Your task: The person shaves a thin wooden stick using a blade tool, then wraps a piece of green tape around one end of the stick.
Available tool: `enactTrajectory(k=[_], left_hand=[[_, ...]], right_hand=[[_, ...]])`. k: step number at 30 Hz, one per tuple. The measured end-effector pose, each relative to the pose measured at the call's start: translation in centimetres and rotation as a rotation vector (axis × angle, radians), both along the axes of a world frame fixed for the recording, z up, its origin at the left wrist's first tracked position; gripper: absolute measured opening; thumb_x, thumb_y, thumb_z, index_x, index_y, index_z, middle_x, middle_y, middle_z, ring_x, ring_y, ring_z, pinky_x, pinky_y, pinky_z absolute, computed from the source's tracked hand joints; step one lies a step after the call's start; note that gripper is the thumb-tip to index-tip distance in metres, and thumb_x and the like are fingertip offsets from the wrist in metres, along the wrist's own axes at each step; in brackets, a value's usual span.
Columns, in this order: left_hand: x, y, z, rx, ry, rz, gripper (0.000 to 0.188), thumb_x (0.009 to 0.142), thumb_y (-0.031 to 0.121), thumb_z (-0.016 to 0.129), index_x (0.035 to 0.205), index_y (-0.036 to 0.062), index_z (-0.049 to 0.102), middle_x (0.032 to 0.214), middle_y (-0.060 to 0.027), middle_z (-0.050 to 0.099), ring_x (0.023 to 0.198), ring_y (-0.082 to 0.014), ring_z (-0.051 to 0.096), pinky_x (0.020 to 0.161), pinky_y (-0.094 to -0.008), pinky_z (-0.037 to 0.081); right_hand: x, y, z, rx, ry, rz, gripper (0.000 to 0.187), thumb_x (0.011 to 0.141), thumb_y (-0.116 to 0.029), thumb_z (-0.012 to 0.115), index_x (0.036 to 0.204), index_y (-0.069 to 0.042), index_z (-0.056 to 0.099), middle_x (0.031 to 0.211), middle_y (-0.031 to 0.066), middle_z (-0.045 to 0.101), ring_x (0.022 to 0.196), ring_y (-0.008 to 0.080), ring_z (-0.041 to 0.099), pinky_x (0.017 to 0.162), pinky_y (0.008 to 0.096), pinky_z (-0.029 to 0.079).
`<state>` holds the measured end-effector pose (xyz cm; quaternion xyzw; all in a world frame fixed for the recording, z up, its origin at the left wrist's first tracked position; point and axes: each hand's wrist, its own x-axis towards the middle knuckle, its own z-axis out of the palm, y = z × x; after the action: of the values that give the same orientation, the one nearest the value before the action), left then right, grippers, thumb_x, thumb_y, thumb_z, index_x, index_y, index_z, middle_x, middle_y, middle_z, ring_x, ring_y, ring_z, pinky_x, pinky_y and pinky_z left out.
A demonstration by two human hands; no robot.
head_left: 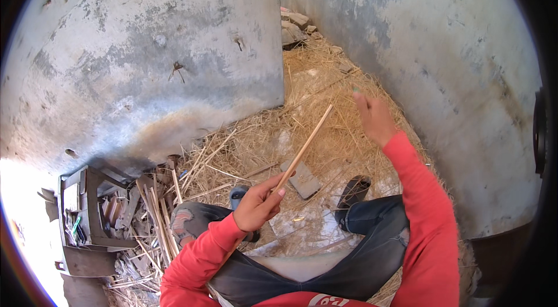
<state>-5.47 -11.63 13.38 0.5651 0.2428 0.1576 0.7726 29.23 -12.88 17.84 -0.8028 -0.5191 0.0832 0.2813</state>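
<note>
My left hand (258,202) is closed around the lower part of a long, pale, narrow stick (314,135), which looks like split bamboo or cane. The stick slants up and to the right, its far end free in the air. Beyond that end and to its right, my right hand (376,118) is raised, apart from the stick. Its fingers look pinched together, with a small green spot (356,91) at their tips; what this is I cannot make out. A grey block (302,180) lies on the ground beneath the stick.
Loose straw (331,69) and long slivers (157,214) cover much of the ground. At left stands a dark frame box (87,205) with scraps. A grey wall (145,57) and a right-hand wall (453,74) hem the space; rubble (293,31) lies between them. My dark shoe (356,191) is near the block.
</note>
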Motion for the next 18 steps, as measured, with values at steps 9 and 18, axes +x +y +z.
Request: enactTrajectory(k=[9, 18], left_hand=[[1.8, 0.9, 0.6, -0.112, -0.135, -0.047, 0.050, 0.106, 0.025, 0.045, 0.151, 0.0045, 0.036, 0.063, 0.0068, 0.034, 0.048, -0.0036, 0.030, 0.044, -0.0202, 0.025], [2.8, 0.2, -0.7, 0.018, -0.071, -0.048, 0.052, 0.105, 0.022, 0.049, 0.151, 0.0050, 0.034, 0.071, -0.0002, 0.050, 0.053, -0.0071, 0.045, 0.049, -0.0208, 0.038]], right_hand=[[-6.1, -1.6, -0.9, 0.212, 0.667, 0.249, 0.037, 0.095, -0.037, 0.067, 0.100, -0.001, 0.071, 0.064, -0.0044, 0.049, 0.057, 0.0065, 0.040, 0.054, 0.0279, 0.034], [-4.6, -0.2, -0.5, 0.349, 0.976, 0.064, 0.025, 0.091, -0.028, 0.073, 0.090, -0.004, 0.068, 0.059, -0.0088, 0.045, 0.050, 0.0032, 0.036, 0.048, 0.0225, 0.029]])
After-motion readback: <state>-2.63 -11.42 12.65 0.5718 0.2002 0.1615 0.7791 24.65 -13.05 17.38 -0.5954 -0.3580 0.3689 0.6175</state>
